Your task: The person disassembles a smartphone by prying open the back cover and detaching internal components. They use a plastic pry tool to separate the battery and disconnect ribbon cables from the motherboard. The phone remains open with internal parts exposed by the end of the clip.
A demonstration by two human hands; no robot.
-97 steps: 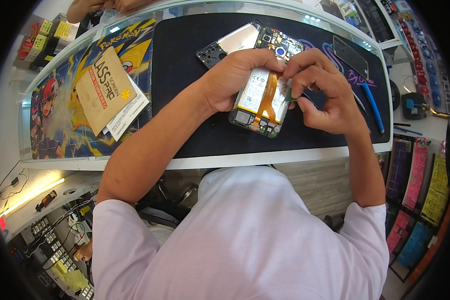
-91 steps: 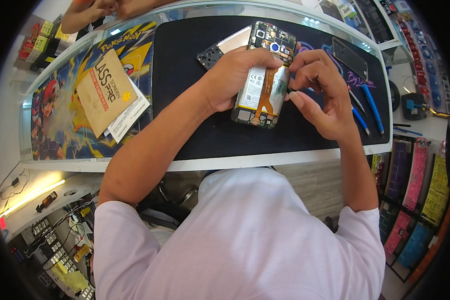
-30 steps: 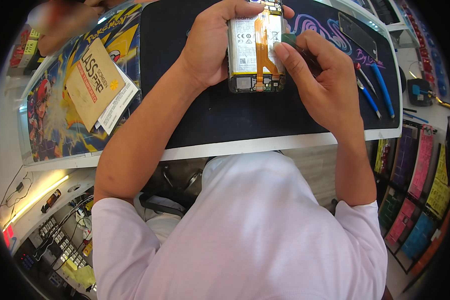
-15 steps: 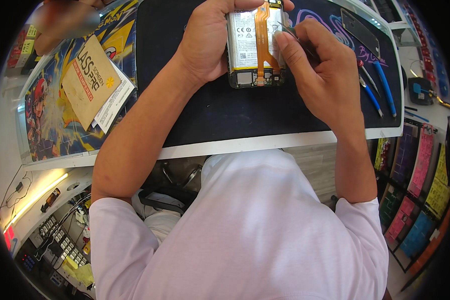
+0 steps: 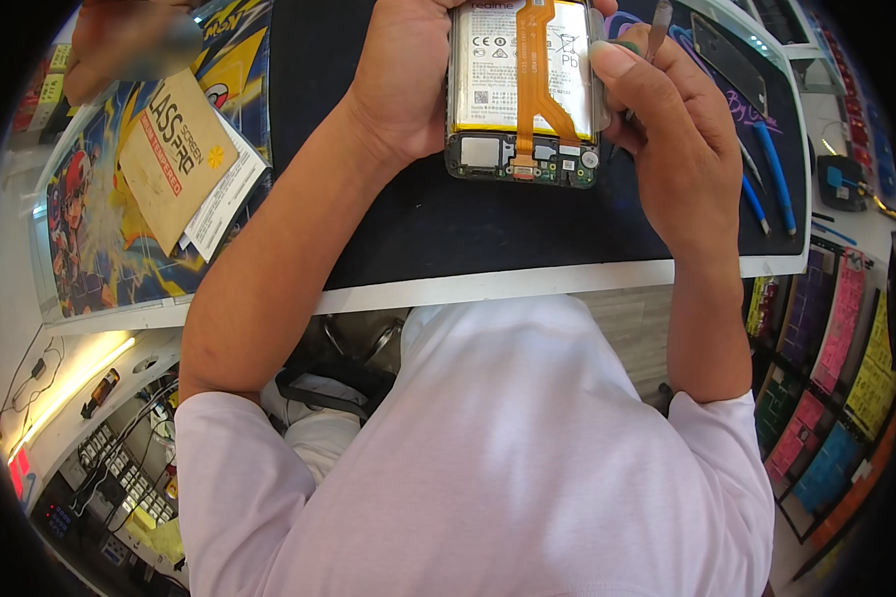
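Left hand (image 5: 406,85), in my head view, holds the opened, flat black phone (image 5: 503,104) above the soft black mat (image 5: 398,229) on the white counter (image 5: 468,292). Right hand (image 5: 679,114) pinches a small green piece (image 5: 627,46) near its right edge.

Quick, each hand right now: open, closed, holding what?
Left hand: closed, holding the opened phone by its side.
Right hand: closed, holding a small green piece and a slim tool.
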